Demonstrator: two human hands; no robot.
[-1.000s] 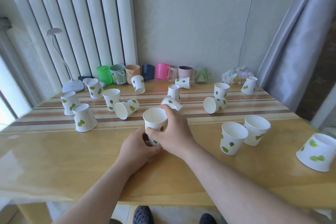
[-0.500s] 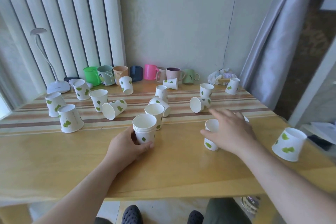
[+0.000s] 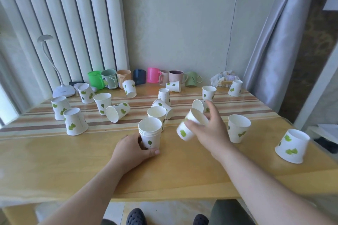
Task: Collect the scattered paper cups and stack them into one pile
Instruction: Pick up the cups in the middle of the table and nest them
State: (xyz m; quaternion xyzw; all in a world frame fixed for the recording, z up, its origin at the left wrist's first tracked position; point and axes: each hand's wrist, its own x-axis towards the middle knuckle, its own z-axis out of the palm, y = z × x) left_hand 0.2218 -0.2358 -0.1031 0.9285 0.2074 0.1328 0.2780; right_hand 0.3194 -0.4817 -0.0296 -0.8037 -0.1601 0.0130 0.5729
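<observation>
A short stack of white paper cups (image 3: 150, 132) with green leaf prints stands upright near the table's middle, and my left hand (image 3: 132, 151) grips its base. My right hand (image 3: 208, 130) holds one paper cup (image 3: 190, 126) tilted in the air, just right of the stack. Several more paper cups lie scattered on the table: an upright one (image 3: 237, 130) right of my hand, an upside-down one (image 3: 292, 145) at the far right, a tipped one (image 3: 118, 111) and an upside-down one (image 3: 75, 124) at the left.
A row of coloured plastic and ceramic mugs (image 3: 153, 77) lines the wall at the back of the wooden table (image 3: 54, 160). A white desk lamp (image 3: 63, 90) stands at the back left. Crumpled cloth (image 3: 224, 79) lies back right, beside a grey curtain (image 3: 278, 45).
My right hand has picked up the cup it had reached for and carried it left, tilted, toward the stack. My left hand still holds the stack in place.
</observation>
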